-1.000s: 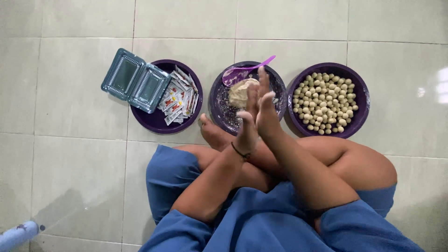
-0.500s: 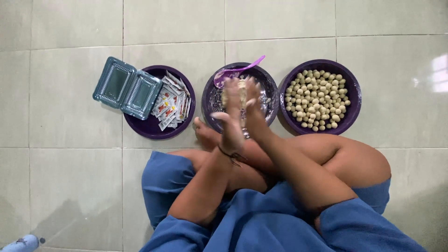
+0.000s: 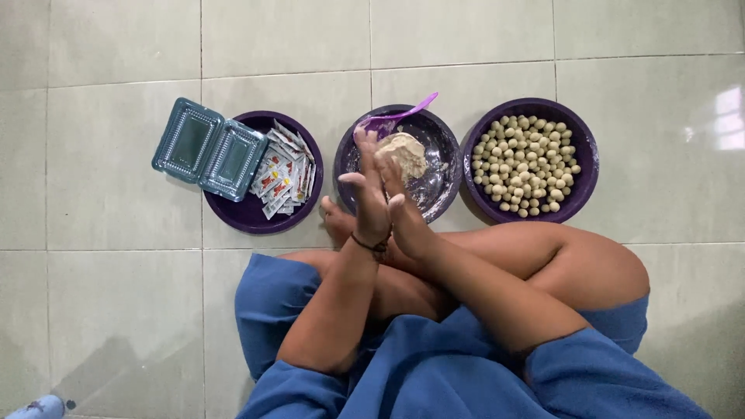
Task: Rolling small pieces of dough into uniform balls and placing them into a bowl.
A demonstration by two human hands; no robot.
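My left hand (image 3: 366, 198) and my right hand (image 3: 405, 211) are pressed palm to palm, fingers stretched out, above the near rim of the middle purple bowl (image 3: 448, 147). Anything between the palms is hidden. A dark band circles my left wrist. The middle bowl holds a pale lump of dough (image 3: 403, 152), and a purple plastic spoon (image 3: 405, 112) leans on its far rim. Many small pale dough balls (image 3: 528, 163) fill the right purple bowl (image 3: 586, 159).
At the left, a purple bowl (image 3: 240, 216) holds several small sachets (image 3: 283, 169), and an open clear plastic box (image 3: 209, 149) rests on its rim. I sit cross-legged in blue clothes on a pale tiled floor. A light blue object (image 3: 35, 407) shows at the bottom left corner.
My joined hands have slid a little against each other and shifted left of the dough lump, which now shows more fully. The bowls have not moved on the floor.
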